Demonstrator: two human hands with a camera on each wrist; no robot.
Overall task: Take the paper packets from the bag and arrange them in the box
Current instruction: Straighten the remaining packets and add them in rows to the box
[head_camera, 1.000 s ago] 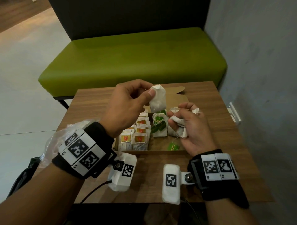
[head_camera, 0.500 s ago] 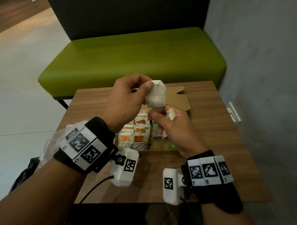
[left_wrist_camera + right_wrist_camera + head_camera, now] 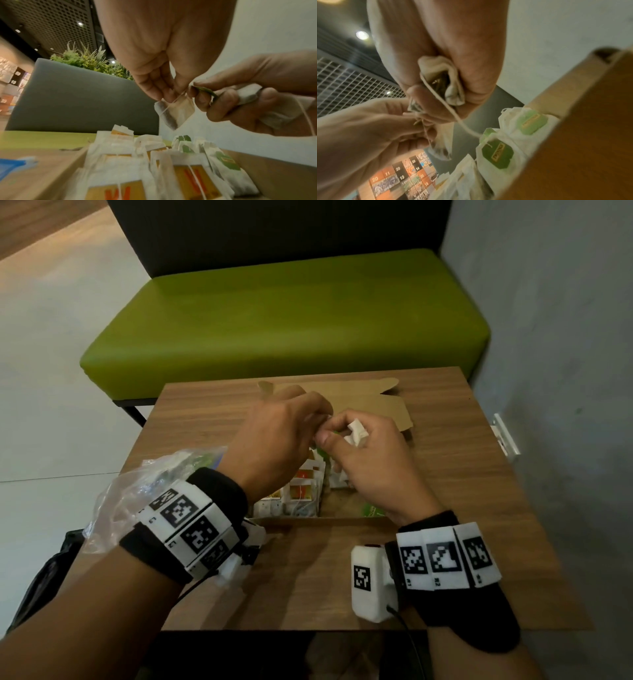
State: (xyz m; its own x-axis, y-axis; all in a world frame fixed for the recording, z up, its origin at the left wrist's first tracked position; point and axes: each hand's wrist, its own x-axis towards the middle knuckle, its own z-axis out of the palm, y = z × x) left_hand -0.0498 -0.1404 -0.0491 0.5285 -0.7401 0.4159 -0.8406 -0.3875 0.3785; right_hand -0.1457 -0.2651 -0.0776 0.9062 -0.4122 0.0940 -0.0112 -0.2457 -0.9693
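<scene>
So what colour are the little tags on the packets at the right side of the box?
Green tags with a small yellow label, seen best in the right wrist view.

Lounge or lobby: green bench (image 3: 284,313), planter (image 3: 89,60), numbered photo wall (image 3: 406,180).

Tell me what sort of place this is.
Probably a lounge or waiting corner in a public building, not a home. A green bench with a dark high back stands behind the small wooden table, a planter of greenery tops that back, and a numbered photo wall shows beyond.
</scene>
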